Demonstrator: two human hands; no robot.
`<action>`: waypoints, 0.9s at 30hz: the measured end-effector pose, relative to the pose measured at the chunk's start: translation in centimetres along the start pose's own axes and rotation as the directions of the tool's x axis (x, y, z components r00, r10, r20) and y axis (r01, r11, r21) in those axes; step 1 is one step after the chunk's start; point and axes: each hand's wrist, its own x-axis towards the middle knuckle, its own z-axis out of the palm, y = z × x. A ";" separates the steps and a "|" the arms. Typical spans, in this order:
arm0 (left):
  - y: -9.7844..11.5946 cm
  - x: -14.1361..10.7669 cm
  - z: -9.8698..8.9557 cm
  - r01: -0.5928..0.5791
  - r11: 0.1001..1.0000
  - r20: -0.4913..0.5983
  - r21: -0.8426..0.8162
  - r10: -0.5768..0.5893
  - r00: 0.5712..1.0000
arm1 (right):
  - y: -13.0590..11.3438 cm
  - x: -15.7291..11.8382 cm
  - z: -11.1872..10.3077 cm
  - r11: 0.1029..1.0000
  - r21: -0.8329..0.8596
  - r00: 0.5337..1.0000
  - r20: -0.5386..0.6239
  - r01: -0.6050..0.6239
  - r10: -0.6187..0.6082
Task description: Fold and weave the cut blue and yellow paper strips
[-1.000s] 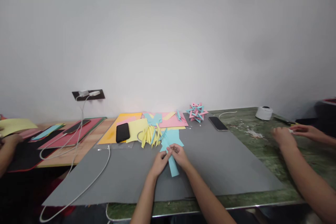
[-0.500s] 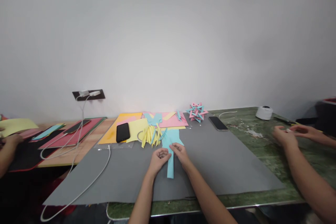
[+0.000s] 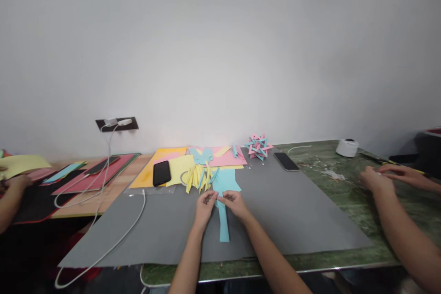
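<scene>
A long blue paper strip (image 3: 223, 227) reaches down over the grey sheet from under my fingers, with wider blue paper (image 3: 228, 179) lying just beyond. My left hand (image 3: 206, 205) is closed in a pinch at the strip's upper left edge. Opposite it, my right hand (image 3: 234, 204) pinches the strip from the right, and the fingertips of both hands nearly meet. Yellow folded strips (image 3: 198, 178) lie in a pile beyond my left hand. A pink and blue paper star ball (image 3: 258, 146) stands farther back.
A black phone (image 3: 161, 173) rests on coloured paper at the left, another phone (image 3: 286, 161) at the right. A white cable (image 3: 127, 234) crosses the grey sheet (image 3: 292, 220). Other people's hands (image 3: 381, 181) work at the right, and one (image 3: 17, 186) at the far left.
Both my hands have moved slightly and their fingertips have come together at the strip. The strip's lower end now reaches a little nearer and looks wider.
</scene>
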 end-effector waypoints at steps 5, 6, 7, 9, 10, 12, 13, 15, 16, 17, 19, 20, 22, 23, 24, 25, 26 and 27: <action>0.1 0.0 -0.2 -0.009 0.999 0.019 0.030 0.008 1.000 | -0.4 -0.1 0.0 0.999 -0.039 1.000 -0.027 0.013 -0.014; 0.2 -0.1 -0.2 0.002 0.999 0.020 0.032 -0.002 1.000 | -0.4 0.0 -0.1 0.999 -0.032 0.998 -0.053 0.015 -0.016; 0.2 -0.1 -0.1 0.013 0.999 0.023 0.034 -0.013 1.000 | -0.4 0.0 -0.1 1.000 -0.022 0.997 -0.077 0.018 -0.020; 0.3 -0.2 -0.1 0.033 0.999 0.035 0.030 -0.034 0.999 | -0.3 0.1 -0.2 1.000 -0.012 0.994 -0.105 0.028 -0.029; 0.4 -0.2 0.0 0.041 0.999 0.044 0.022 -0.042 0.998 | -0.2 0.1 -0.2 0.999 -0.016 0.993 -0.114 0.032 -0.034; 0.5 -0.2 0.0 0.050 0.999 0.058 0.002 -0.050 0.997 | -0.1 0.1 -0.2 0.999 -0.033 0.991 -0.131 0.038 -0.042; 0.5 -0.3 0.1 0.053 0.999 0.062 -0.008 -0.052 0.997 | 0.0 0.2 -0.2 0.998 -0.041 0.989 -0.139 0.037 -0.043; 0.5 -0.3 0.2 0.055 0.998 0.066 -0.029 -0.053 0.996 | 0.1 0.2 -0.2 0.998 -0.049 0.988 -0.150 0.036 -0.043; 0.5 -0.3 0.2 0.052 0.998 0.065 -0.040 -0.049 0.997 | 0.1 0.2 -0.2 0.998 -0.050 0.988 -0.151 0.036 -0.043; 0.5 -0.3 0.2 0.048 0.998 0.060 -0.051 -0.045 0.997 | 0.2 0.2 -0.2 0.998 -0.049 0.987 -0.155 0.038 -0.045; 0.4 -0.3 0.3 0.039 0.997 0.040 -0.067 -0.037 0.999 | 0.3 0.2 -0.2 0.998 -0.038 0.985 -0.165 0.045 -0.050; 0.4 -0.3 0.4 0.037 0.997 0.034 -0.071 -0.035 0.999 | 0.4 0.2 -0.2 0.998 -0.029 0.984 -0.168 0.047 -0.051; 0.4 -0.4 0.4 0.042 0.997 0.040 -0.069 -0.039 0.998 | 0.5 0.3 -0.1 0.999 -0.011 0.984 -0.172 0.045 -0.047; 0.5 -0.4 0.4 0.045 0.997 0.049 -0.063 -0.042 0.998 | 0.6 0.3 -0.1 0.999 -0.003 0.985 -0.170 0.043 -0.043; 0.5 -0.4 0.4 0.049 0.997 0.061 -0.053 -0.046 0.997 | 0.7 0.3 -0.1 0.999 0.004 0.985 -0.167 0.038 -0.037; 0.6 -0.4 0.4 0.055 0.998 0.069 -0.043 -0.052 0.996 | 0.7 0.4 -0.1 0.999 0.010 0.986 -0.165 0.033 -0.031; 0.6 -0.4 0.3 0.061 0.997 0.075 -0.035 -0.059 0.995 | 0.7 0.4 -0.1 0.999 0.017 0.986 -0.162 0.028 -0.025; 0.6 -0.4 0.3 0.068 0.997 0.080 -0.031 -0.066 0.995 | 0.7 0.4 -0.1 0.999 0.022 0.987 -0.160 0.023 -0.019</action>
